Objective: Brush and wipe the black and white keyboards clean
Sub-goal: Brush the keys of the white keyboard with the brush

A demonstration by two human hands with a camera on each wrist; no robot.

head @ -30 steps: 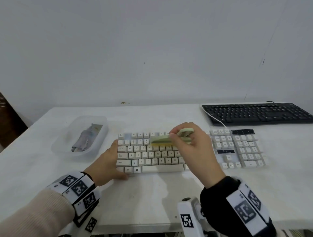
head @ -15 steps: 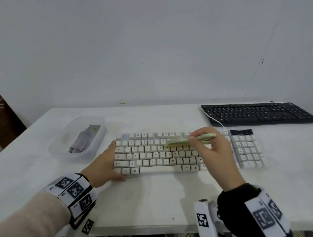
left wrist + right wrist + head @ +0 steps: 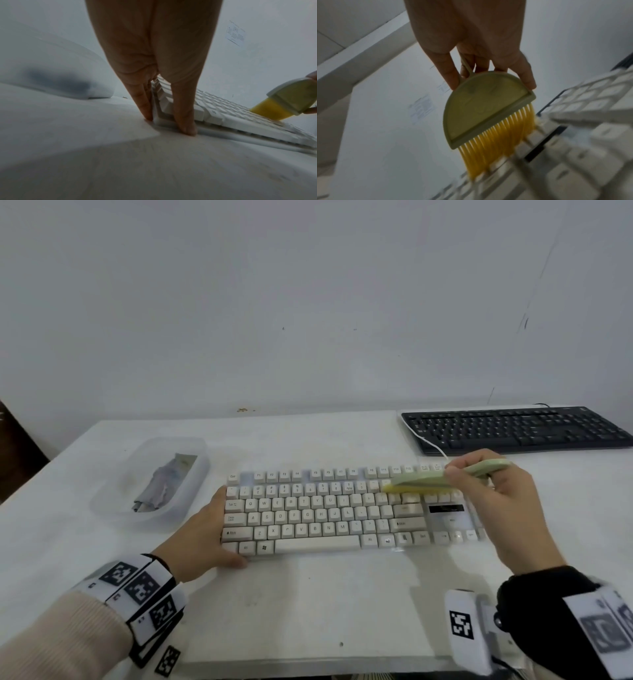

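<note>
The white keyboard lies in the middle of the white table. My left hand grips its left end, thumb on the front edge and fingers against the side. My right hand holds a pale green brush with yellow bristles by its handle. The bristles touch the upper key rows toward the keyboard's right part. The black keyboard sits at the back right, untouched.
A clear plastic tub with a grey crumpled cloth stands left of the white keyboard. A white cable runs from the white keyboard past the black one. The table's near edge is close to my wrists.
My right hand has swept the brush to the right along the upper key rows, from the middle to the right part. The left hand has stayed on the keyboard's left end.
</note>
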